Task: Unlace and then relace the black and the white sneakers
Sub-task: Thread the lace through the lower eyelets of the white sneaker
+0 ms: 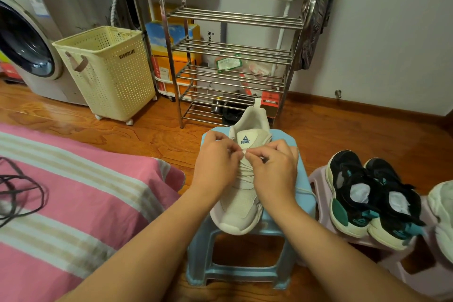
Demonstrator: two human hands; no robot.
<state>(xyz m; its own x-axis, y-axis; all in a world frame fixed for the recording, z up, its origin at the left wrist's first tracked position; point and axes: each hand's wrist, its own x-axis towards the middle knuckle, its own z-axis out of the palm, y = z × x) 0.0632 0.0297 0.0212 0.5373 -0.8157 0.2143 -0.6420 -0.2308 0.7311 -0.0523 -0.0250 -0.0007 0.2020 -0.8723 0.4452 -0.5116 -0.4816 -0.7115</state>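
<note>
Left hand [215, 162] & right hand [274, 167]: both pinching lace at white sneaker [241, 203] top eyelets. Black sneakers [367, 193] look unlaced; relacing pending, est.

white sneaker [241, 193] on blue stool [304, 201]; black/teal sneakers [375, 193]; pink-striped bedsheet [73, 203]; cream basket [107, 71].

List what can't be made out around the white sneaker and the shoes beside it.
- Head view: the white sneaker's upper eyelets and the lace ends sit under the left hand and right hand.
- Second white shoe: cut off by the right edge.
- Black sneakers: whether any laces remain cannot be told.
- Dark cords on the bed: blurred, cut by the left edge.
</note>
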